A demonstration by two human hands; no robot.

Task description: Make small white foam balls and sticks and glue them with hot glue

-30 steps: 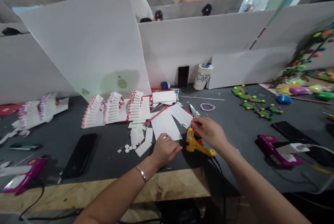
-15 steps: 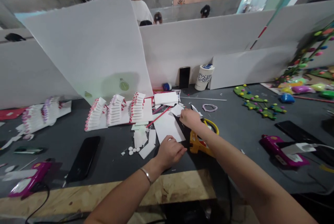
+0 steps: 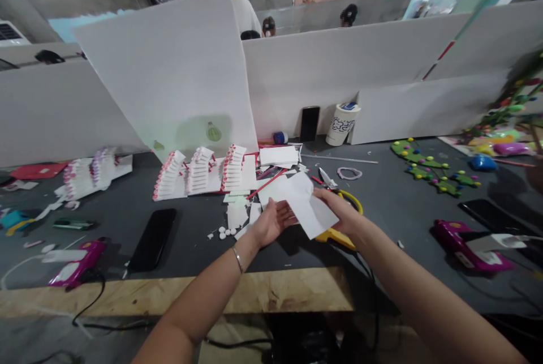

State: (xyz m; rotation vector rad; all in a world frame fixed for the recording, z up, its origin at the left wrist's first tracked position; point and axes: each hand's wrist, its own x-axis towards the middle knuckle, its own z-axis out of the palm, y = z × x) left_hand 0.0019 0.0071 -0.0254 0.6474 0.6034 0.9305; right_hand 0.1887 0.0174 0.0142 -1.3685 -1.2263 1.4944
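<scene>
A white sheet of paper [image 3: 311,211], bent along its middle, is raised above the table. My right hand [image 3: 339,211] grips its right side. At the sheet's left edge is my left hand [image 3: 274,222], fingers loosely apart, some reaching up to or behind the paper; whether they touch it is unclear. A yellow glue gun [image 3: 337,238] lies partly hidden beneath my right hand, and scissors with yellow handles [image 3: 352,200] appear just beyond. Left of my left hand are cut white scraps [image 3: 236,215] and small white balls [image 3: 227,233].
Fanned rows of white sticks with red tips [image 3: 199,171] stand before a white board [image 3: 169,69]. A black phone [image 3: 153,239] lies left, a magenta power strip [image 3: 470,246] right. A paper cup [image 3: 343,124] and upright phone [image 3: 309,124] line the back.
My right hand has picked up the white sheet and drawn it nearer. My left hand has turned and opened beside it. The view has shifted slightly left.
</scene>
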